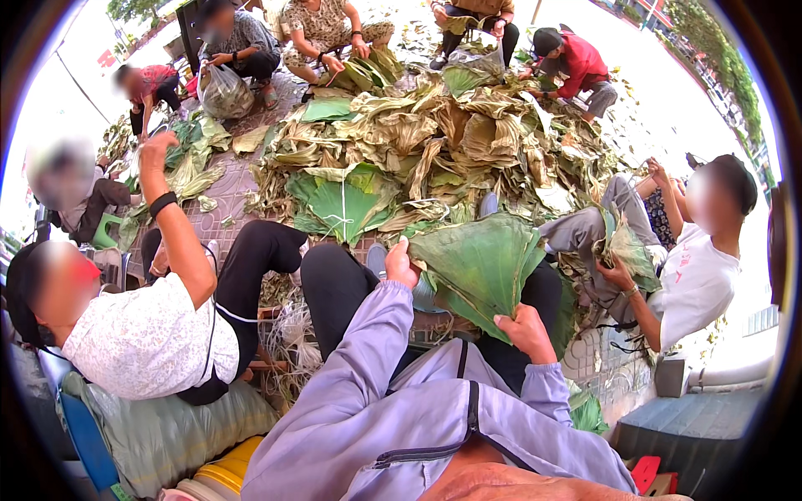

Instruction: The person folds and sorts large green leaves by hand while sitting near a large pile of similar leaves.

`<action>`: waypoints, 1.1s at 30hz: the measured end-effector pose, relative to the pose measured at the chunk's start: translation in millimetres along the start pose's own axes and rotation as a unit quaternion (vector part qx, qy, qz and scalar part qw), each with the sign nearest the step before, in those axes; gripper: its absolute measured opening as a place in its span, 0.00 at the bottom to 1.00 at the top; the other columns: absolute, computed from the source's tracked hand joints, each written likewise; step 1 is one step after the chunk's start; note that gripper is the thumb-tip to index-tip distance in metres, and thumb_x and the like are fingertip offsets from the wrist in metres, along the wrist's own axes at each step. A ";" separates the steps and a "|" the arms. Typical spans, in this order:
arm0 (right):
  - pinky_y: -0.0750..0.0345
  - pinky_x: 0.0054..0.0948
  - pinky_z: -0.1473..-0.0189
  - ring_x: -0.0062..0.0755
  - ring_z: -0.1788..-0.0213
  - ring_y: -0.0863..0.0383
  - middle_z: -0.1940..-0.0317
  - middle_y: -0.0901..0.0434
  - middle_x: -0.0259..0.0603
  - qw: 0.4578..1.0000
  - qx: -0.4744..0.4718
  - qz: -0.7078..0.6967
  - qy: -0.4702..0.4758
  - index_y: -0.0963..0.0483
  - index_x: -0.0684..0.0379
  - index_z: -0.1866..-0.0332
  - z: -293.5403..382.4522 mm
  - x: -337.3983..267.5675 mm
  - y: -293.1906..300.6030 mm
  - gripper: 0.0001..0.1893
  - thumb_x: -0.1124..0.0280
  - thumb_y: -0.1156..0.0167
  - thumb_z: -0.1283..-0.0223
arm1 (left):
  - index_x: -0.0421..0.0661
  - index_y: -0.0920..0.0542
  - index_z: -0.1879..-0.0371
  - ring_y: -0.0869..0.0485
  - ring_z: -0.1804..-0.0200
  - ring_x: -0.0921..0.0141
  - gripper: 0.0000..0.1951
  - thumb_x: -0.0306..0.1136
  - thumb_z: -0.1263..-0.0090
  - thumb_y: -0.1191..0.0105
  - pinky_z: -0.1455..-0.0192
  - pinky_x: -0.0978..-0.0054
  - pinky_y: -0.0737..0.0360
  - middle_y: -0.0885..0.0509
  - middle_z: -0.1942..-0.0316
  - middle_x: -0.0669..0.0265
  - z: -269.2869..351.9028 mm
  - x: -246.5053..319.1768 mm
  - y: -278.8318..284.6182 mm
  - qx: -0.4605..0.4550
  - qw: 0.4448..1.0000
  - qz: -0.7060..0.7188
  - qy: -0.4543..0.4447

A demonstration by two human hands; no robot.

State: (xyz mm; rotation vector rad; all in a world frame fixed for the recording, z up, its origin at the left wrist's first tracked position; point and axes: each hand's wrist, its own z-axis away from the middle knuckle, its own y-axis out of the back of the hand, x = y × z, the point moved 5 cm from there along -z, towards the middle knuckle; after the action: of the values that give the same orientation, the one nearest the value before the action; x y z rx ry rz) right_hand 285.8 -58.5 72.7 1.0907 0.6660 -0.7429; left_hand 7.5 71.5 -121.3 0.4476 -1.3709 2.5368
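Note:
Between my two hands, over my lap, is a folded bundle of large green leaves (479, 263), which look like dried lotus leaves. My left hand (402, 265) grips its upper left edge, thumb on top. My right hand (528, 332) pinches its lower right edge. Just past my knees, a tied bundle of green leaves (344, 203) lies on the ground with white string (343, 210) around it. Behind that rises a heap of dry brown and yellowish leaves (438, 128).
Several people sit around the heap. To my left, a person in a white patterned top (156, 338) raises an arm; to my right, a person in a white T-shirt (698, 282) holds leaves. White strings (291, 335) hang near my left knee. A stuffed sack (169, 432) lies lower left.

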 end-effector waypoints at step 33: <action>0.32 0.23 0.69 0.16 0.70 0.29 0.68 0.21 0.30 0.977 -0.021 -0.209 -0.031 0.21 0.70 0.54 -27.0 12.8 -13.0 0.14 0.71 0.37 0.40 | 0.47 0.19 0.51 0.13 0.53 0.63 0.11 0.37 0.27 0.40 0.47 0.58 0.16 0.12 0.55 0.62 68.4 -0.5 -38.6 -0.182 0.968 -0.091 0.145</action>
State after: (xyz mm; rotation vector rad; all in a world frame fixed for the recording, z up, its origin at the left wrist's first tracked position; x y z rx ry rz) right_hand 279.9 -39.2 47.0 0.8931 0.8665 -1.1135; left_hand 31.8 34.8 -56.4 0.1184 -1.5509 2.0453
